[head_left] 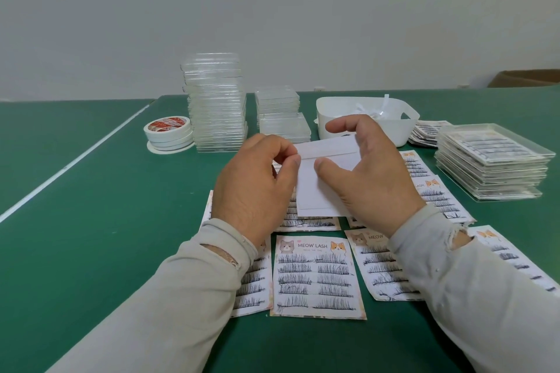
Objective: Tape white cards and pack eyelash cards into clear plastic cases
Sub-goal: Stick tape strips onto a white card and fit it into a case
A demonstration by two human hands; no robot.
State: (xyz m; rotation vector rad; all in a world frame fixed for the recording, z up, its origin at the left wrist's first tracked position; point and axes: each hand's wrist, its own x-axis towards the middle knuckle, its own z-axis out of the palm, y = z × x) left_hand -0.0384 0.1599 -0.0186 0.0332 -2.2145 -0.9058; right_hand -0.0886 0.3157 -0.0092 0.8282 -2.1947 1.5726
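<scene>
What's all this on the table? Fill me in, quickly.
A person is working on a white card held up over the green table. The left hand pinches something at the card's left edge, seemingly a tape strip, while the right hand steadies the card. Beneath lie printed eyelash cards. Behind stand empty clear cases, tape rolls and a white bin; filled cases are stacked at right.
</scene>
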